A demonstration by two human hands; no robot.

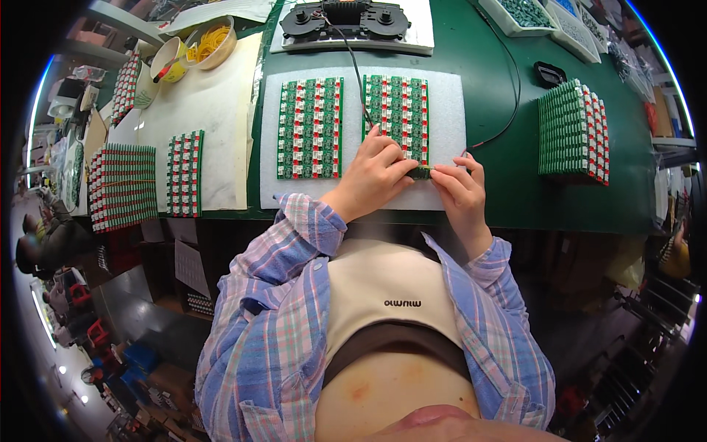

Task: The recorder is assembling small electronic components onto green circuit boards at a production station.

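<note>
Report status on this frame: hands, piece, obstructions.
Left hand and right hand pinch one small green circuit-board strip between fingertips. Strip sits at near edge of right green-and-red panel on white foam sheet. Black cable crosses panel.

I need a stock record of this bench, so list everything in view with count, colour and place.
circuit board panels: two, green with red and white parts, side by side on the white foam sheet
white foam sheet: one, centre of the green table
small board piece: one, green, between both hands
board stacks: one at right, several at left, green and red
black fixture: one, top centre, black cable trailing
bowl of yellow bands: one, top left
white trays: several, top right
left hand: grip on the small board piece
right hand: grip on the same piece
</note>
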